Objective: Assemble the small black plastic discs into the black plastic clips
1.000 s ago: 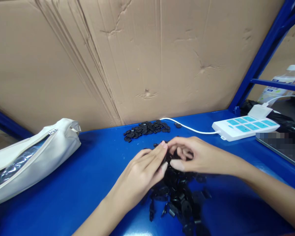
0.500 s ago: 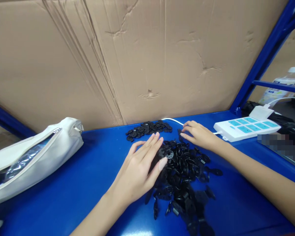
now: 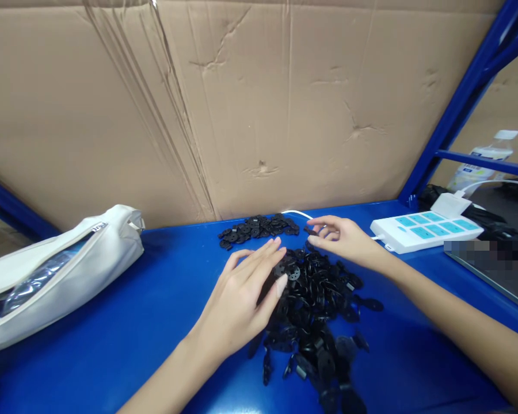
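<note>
Clock centred on the large heap [image 3: 315,293] of black pieces, on the blue table [image 3: 164,305]. A smaller heap [image 3: 259,227] lies apart at 11 o'clock; by eye, most pieces are in the large one, so progress looks early (no count possible). Right hand [image 3: 347,240], 1 o'clock: pinching a black piece [image 3: 311,231]. Left hand [image 3: 239,296], 9 o'clock: fingers extended, contents under palm cannot be told.
</note>
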Demonstrator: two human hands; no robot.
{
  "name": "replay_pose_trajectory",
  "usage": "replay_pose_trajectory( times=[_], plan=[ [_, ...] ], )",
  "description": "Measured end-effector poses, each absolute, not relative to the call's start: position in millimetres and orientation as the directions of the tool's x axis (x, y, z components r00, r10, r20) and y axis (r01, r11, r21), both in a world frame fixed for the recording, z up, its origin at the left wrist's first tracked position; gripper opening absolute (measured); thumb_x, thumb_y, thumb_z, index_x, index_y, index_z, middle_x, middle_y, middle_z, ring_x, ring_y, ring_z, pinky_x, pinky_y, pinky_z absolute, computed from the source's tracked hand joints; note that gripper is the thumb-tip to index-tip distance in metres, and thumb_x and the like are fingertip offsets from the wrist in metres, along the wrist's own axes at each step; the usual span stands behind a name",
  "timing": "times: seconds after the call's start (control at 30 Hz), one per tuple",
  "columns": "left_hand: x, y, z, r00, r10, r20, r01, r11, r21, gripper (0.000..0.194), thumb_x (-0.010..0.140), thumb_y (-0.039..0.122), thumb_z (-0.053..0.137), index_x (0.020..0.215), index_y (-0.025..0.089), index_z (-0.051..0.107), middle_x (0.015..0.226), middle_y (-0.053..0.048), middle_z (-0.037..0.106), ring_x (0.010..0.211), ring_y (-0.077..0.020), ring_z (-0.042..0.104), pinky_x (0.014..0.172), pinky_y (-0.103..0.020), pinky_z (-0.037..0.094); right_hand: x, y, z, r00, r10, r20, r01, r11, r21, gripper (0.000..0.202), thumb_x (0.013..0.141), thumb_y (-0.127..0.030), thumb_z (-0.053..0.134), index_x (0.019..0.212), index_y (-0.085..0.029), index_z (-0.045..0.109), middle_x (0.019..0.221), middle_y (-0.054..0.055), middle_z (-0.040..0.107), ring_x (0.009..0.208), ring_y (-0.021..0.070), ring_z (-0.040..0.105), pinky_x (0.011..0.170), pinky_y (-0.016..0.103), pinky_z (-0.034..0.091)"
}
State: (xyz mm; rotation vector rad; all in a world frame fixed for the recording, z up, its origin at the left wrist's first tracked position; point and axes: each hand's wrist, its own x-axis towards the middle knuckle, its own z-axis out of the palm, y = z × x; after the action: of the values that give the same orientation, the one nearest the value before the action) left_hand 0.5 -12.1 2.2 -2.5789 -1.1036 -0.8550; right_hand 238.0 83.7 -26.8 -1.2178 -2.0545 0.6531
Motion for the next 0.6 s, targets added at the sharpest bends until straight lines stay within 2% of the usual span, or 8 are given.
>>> replay_pose_trajectory(
  times=[0.13,0.2,0.27,0.43,0.53,0.6],
  plan=[
    [2,-13,-1,0.506,0.59,0.629,0.698,-0.708,0.102,0.06,0.09,0.029,0.059,0.141,0.015,0.032,0.136,-0.013,0.052,0.122,-0.0209,0.053,0.093,-0.037,0.047,216,48,-12,-0.52,0.831,0.198,0.298,0.394,-0.869,0.042,0.083,-0.049,0.06,0.108,-0.015,0.062,0.093,0.006,0.072,0.083,0.0173,0.07,0.075,0.027,0.057],
    [3,-13,-3,0.513,0.547,0.661,0.657,-0.746,0.108,0.062,0.088,0.029,0.062,0.141,0.016,0.033,0.134,-0.013,0.054,0.118,-0.0209,0.057,0.092,-0.037,0.048,208,34,-8,-0.569,0.811,0.135,0.084,0.221,-0.972,0.04,0.078,-0.045,0.069,0.104,-0.015,0.065,0.093,0.006,0.073,0.085,0.018,0.07,0.079,0.029,0.056],
    [4,-13,-4,0.516,0.503,0.693,0.615,-0.781,0.108,0.057,0.087,0.025,0.063,0.137,0.018,0.038,0.129,-0.012,0.058,0.113,-0.0201,0.06,0.091,-0.036,0.049,204,26,-5,-0.597,0.797,0.096,-0.043,0.088,-0.995,0.036,0.074,-0.038,0.075,0.101,-0.015,0.067,0.093,0.006,0.073,0.089,0.0185,0.069,0.084,0.03,0.054],
    [5,-13,0,0.491,0.476,0.73,0.564,-0.812,0.151,0.051,0.084,0.018,0.067,0.13,0.018,0.047,0.106,-0.005,0.071,0.092,-0.0156,0.068,0.086,-0.034,0.051,208,22,2,-0.629,0.776,0.046,-0.035,0.031,-0.999,0.033,0.073,-0.032,0.077,0.1,-0.015,0.07,0.087,0.005,0.074,0.084,0.0178,0.07,0.082,0.03,0.055],
    [7,-14,2,0.473,0.453,0.756,0.551,-0.821,0.147,0.052,0.081,0.016,0.069,0.128,0.016,0.049,0.092,-0.001,0.072,0.078,-0.0119,0.068,0.082,-0.031,0.052,211,23,4,-0.666,0.745,0.038,-0.045,0.011,-0.999,0.029,0.074,-0.029,0.075,0.1,-0.015,0.071,0.085,0.004,0.075,0.085,0.0173,0.071,0.082,0.029,0.055],
    [9,-16,2,0.47,0.441,0.765,0.564,-0.816,0.123,0.052,0.079,0.013,0.067,0.128,0.015,0.048,0.088,-0.001,0.072,0.078,-0.0122,0.068,0.081,-0.031,0.053,211,23,5,-0.682,0.73,0.039,-0.051,0.006,-0.999,0.026,0.074,-0.028,0.074,0.098,-0.015,0.071,0.089,0.005,0.075,0.087,0.0174,0.07,0.083,0.028,0.055]
  ],
)
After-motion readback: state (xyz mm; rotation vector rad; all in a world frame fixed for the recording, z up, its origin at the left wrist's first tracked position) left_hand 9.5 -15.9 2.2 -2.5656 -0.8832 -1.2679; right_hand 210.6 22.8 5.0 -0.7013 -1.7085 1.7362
